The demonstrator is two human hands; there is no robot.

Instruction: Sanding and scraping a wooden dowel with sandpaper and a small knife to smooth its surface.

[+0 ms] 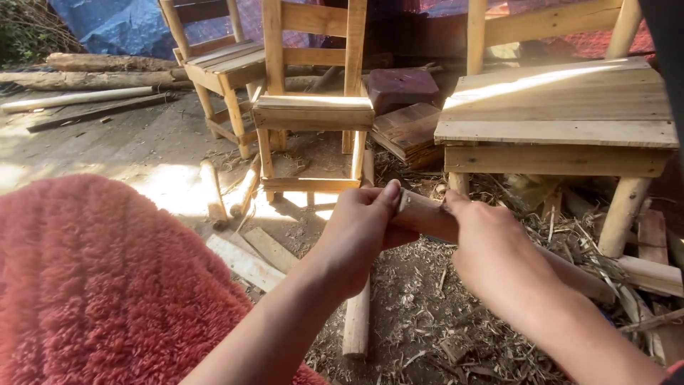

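Wooden peg [426, 214], held between your hands above the shaving-strewn ground [420, 314]: your left hand [360, 232] and right hand [491, 249] each close their fingers on it, before a small wooden chair [313, 110].

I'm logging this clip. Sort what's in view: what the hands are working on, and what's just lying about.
In hand:
- short wooden piece, held at both ends
- left hand, grip closed on it
- right hand, grip closed on it

Lying about:
- small wooden chairs
- wooden table
- round peg on the ground
- flat offcuts
- shavings
- red fluffy fabric
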